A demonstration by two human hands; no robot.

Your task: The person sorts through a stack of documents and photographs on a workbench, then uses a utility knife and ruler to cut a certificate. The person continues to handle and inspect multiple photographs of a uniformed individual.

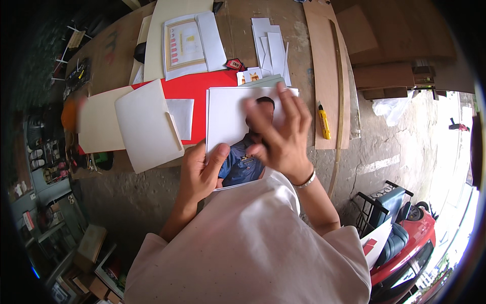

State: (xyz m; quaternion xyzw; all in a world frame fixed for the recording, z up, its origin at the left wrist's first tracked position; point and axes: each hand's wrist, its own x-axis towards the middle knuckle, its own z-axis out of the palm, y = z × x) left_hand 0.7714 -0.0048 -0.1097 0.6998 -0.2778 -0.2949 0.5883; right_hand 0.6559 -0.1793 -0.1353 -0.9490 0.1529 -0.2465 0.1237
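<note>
A white-bordered portrait print (225, 114) of a person in blue clothing lies in front of me, with at least one more white sheet edge showing under it. My left hand (199, 167) grips its lower left edge, thumb on top and fingers underneath. Over the right half of the print is my right hand (288, 139), fingers spread and partly blurred. It hides much of the picture, and I cannot tell whether its fingertips touch the paper. Under the print's far edge sits a grey-green sheet (268, 81).
Left of the print, a white folder (147, 126) lies over a red sheet (187, 83). Beyond them is a framed certificate (185, 45). White paper strips (275, 48) lie at the far middle. A yellow utility knife (324, 123) rests on a wooden board (324, 61) at right.
</note>
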